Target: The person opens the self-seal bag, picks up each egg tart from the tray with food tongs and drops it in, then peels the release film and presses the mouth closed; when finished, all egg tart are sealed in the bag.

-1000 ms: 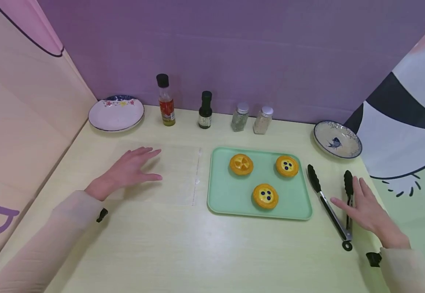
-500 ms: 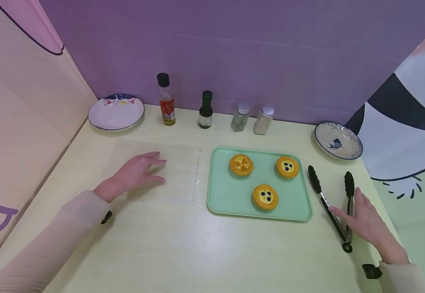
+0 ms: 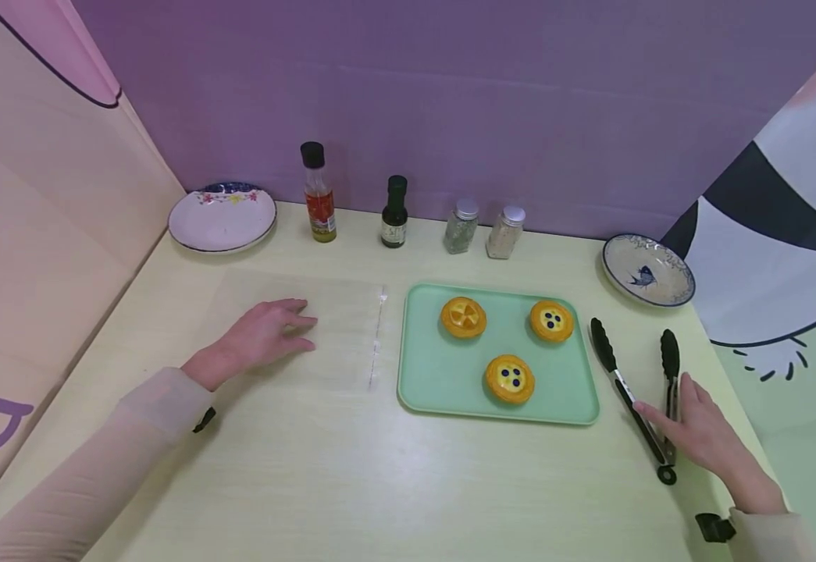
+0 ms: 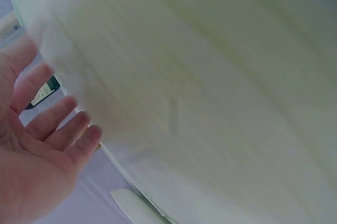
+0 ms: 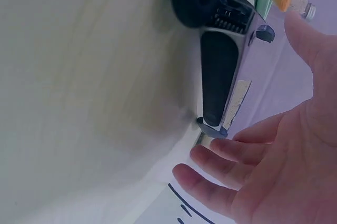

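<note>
My right hand (image 3: 710,433) is over the black-and-silver tongs (image 3: 639,414), which lie spread apart at the table's right. Thumb and fingers straddle the tongs' two arms without closing on them. In the right wrist view the fingers (image 5: 216,163) are loosely bent beside the tongs' handle (image 5: 218,76). My left hand (image 3: 260,339) hovers low over a thin clear sheet (image 3: 344,336) on the table's left, fingers relaxed and holding nothing. Between the hands sits a green tray (image 3: 443,382) bearing three tarts: one with a crossed top (image 3: 463,317) and two with dark dots (image 3: 551,321).
Along the back stand a red-labelled bottle (image 3: 320,207), a dark bottle (image 3: 394,215) and two spice jars (image 3: 461,228). A white plate (image 3: 221,222) is at the back left, a blue-patterned dish (image 3: 649,269) at the back right. A purple backdrop (image 3: 408,101) rises behind.
Both hands have come down a little toward the table; the left also moved slightly right and the right slid nearer me along the tongs. The tongs, tray and tarts stay put.
</note>
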### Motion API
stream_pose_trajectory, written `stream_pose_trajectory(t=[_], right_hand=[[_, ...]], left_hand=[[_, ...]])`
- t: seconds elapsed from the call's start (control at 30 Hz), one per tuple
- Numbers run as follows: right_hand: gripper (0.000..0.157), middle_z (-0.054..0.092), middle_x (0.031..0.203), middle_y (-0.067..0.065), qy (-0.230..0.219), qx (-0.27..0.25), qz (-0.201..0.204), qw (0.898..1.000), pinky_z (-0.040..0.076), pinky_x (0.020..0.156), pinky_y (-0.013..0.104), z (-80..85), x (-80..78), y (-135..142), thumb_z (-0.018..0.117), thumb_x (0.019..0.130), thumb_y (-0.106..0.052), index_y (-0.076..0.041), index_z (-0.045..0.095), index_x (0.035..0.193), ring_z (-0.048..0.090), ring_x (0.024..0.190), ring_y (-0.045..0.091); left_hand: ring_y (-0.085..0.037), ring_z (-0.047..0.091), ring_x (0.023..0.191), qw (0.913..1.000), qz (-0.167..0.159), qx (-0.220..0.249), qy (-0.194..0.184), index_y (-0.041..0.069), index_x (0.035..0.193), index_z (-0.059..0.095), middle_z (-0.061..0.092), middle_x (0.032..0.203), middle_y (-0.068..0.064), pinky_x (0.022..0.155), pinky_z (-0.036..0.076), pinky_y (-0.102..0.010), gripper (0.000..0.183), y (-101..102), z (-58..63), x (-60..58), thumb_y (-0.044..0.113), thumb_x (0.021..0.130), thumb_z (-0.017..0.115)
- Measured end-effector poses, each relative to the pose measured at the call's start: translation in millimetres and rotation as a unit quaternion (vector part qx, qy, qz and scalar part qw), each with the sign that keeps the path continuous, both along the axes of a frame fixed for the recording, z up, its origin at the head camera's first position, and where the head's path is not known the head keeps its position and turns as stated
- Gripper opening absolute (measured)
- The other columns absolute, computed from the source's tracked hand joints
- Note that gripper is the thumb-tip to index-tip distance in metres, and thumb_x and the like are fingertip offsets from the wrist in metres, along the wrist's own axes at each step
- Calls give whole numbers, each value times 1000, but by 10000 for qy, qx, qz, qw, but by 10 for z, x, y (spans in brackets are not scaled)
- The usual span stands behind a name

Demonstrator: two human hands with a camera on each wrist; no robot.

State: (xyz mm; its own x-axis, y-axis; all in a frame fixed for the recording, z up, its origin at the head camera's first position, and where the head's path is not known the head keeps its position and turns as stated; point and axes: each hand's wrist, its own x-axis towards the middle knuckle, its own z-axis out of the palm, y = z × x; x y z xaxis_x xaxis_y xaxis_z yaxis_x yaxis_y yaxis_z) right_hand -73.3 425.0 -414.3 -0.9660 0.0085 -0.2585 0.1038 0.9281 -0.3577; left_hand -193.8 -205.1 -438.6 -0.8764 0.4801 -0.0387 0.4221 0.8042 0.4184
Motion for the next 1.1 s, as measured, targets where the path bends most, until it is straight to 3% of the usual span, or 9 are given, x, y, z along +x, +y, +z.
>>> stream_pose_trajectory(t=[0.33, 0.57, 0.9, 1.1], right_hand=[[108, 20, 123, 57, -145, 519, -149, 9984, 32, 90, 70, -56, -7, 1, 52, 88, -57, 28, 5, 133, 28, 110, 67], [103, 34, 107, 49, 49, 528, -271, 9982, 43, 76, 60, -122, -13, -30, 63, 81, -58, 28, 23, 121, 41, 96, 57], [107, 38, 101, 46, -85, 542, -387, 9977, 46, 71, 54, -101, -48, -79, 68, 76, -58, 30, 24, 116, 47, 89, 51], [108, 40, 105, 50, -71, 446, -472, 9979, 49, 71, 54, -73, -58, -59, 69, 76, -55, 32, 23, 121, 49, 92, 55]], left_hand=[[-38, 42, 129, 9999, 48, 66, 60, 10, 117, 67, 48, 137, -21, 108, 32, -53, 36, -7, 3, -19, 26, 85, 70], [-38, 48, 124, 9997, 105, 140, 174, 10, 112, 69, 53, 132, -21, 105, 35, -53, 28, 9, 43, -17, 22, 87, 68], [-36, 59, 111, 9957, 321, 623, 607, 7, 106, 72, 64, 117, -18, 97, 45, -51, 25, -17, 111, -18, 17, 84, 71], [-36, 60, 110, 9923, 474, 985, 586, 6, 106, 72, 65, 115, -18, 96, 45, -52, 25, -30, 129, -14, 16, 84, 71]])
